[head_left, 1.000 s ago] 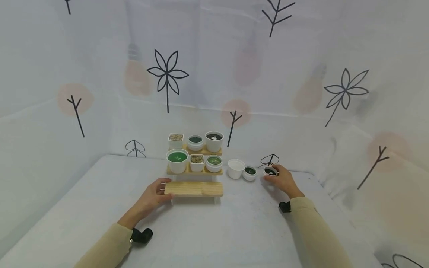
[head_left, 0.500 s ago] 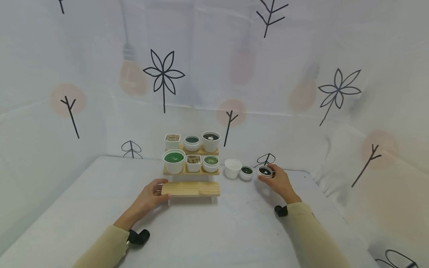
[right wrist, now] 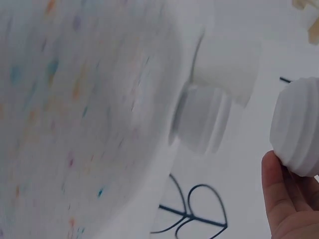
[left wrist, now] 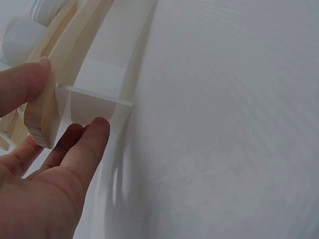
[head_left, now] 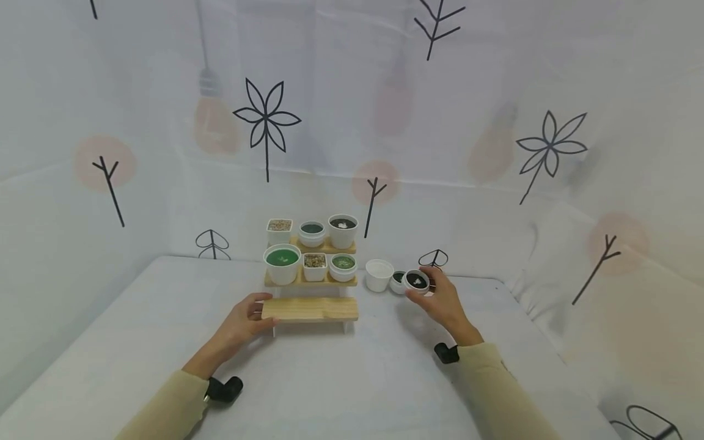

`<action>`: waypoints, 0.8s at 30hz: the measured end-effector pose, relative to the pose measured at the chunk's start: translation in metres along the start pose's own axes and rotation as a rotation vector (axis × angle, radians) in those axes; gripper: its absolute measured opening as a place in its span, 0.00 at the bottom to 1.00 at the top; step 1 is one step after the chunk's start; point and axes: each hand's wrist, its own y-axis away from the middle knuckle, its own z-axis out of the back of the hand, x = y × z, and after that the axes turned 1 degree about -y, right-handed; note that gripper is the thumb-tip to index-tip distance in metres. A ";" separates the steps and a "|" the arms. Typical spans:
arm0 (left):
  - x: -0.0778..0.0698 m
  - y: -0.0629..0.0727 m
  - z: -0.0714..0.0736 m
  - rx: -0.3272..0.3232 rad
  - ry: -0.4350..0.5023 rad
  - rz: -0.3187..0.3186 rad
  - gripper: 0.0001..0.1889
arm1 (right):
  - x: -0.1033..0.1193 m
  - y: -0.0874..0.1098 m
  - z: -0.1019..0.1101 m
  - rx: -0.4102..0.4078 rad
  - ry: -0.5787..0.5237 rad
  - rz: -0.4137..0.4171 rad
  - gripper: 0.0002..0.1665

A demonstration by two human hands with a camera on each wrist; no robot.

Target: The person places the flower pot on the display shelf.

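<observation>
My right hand (head_left: 444,305) holds a small round white pot (head_left: 416,280) with a dark top and a white mark. In the right wrist view this pot's ribbed side (right wrist: 298,127) shows above the fingertips, apart from the table. At the left end of the low front wooden shelf (head_left: 310,310), my left hand (head_left: 240,321) grips the board. Up close, one digit lies on the wood (left wrist: 75,45) and other fingers are by the clear support (left wrist: 94,106). A white cup (head_left: 379,276) and a green-topped pot (head_left: 398,281) stand right of the shelves, the latter partly hidden.
Behind the front shelf, the middle tier (head_left: 299,278) bears a green-topped cup (head_left: 282,264), a square pot (head_left: 315,267) and a round pot (head_left: 343,267). The back tier (head_left: 324,245) carries three more pots. A patterned white cloth (head_left: 324,140) hangs close behind.
My right hand has carried the dark-topped pot leftward, so it now overlaps the green-topped pot in the head view. My left hand keeps its place on the front shelf.
</observation>
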 end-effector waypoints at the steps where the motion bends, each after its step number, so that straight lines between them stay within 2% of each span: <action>1: 0.000 0.000 0.000 -0.001 -0.001 -0.001 0.36 | 0.003 0.001 -0.002 -0.006 -0.006 0.014 0.42; 12: -0.001 0.002 0.000 0.004 0.002 0.000 0.37 | 0.030 0.011 -0.019 0.001 -0.046 0.141 0.37; 24: 0.001 0.001 0.000 0.003 0.000 -0.007 0.38 | 0.065 0.022 -0.047 0.063 -0.070 0.237 0.39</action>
